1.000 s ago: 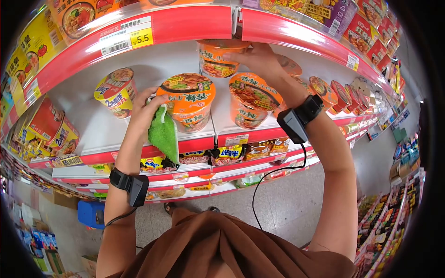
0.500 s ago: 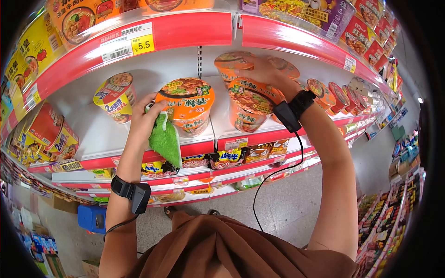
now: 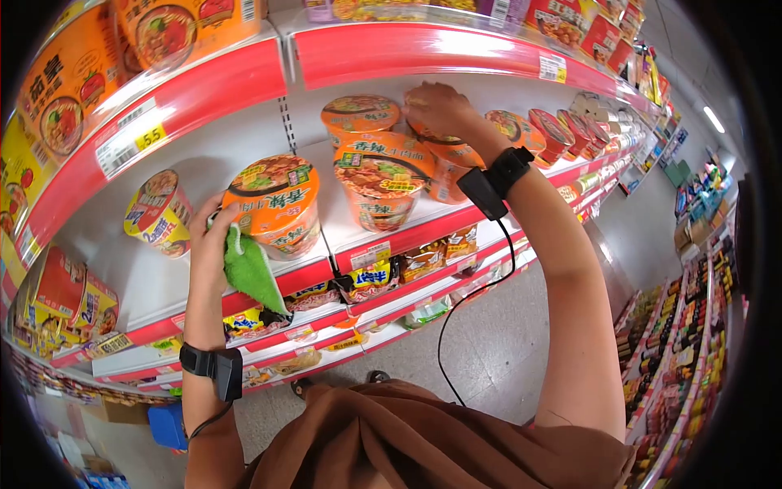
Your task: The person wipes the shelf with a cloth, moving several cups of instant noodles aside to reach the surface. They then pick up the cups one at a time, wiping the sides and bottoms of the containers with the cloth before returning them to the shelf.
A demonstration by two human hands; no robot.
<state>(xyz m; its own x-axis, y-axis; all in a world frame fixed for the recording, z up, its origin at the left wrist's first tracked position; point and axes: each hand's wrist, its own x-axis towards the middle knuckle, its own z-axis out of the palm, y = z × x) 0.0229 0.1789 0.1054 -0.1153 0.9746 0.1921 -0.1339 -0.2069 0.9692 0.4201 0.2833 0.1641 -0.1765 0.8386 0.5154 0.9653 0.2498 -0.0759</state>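
Note:
My left hand [image 3: 213, 236] is closed on a green cloth [image 3: 251, 273] that hangs over the shelf's front edge, and it touches the left side of an orange noodle cup [image 3: 277, 204]. Farther right, my right hand [image 3: 444, 110] reaches over the rear cups, its fingers on top of an orange noodle cup [image 3: 458, 159]; whether they grip it is hard to see. Between my hands stand a front orange cup [image 3: 381, 183] and another orange cup [image 3: 358, 116] behind it.
A yellow and red cup [image 3: 159, 213] stands left on the white shelf. Red price rails [image 3: 464, 53] run above. Red cups [image 3: 552, 134] line the right. Bagged noodles [image 3: 371, 279] lie on the shelf below. A blue bin [image 3: 167, 425] sits on the floor.
The view has turned, so the shelf appears farther left. My right hand has moved off the rear cup beside it to the cup farther right. My left hand stays with the cloth against the front cup.

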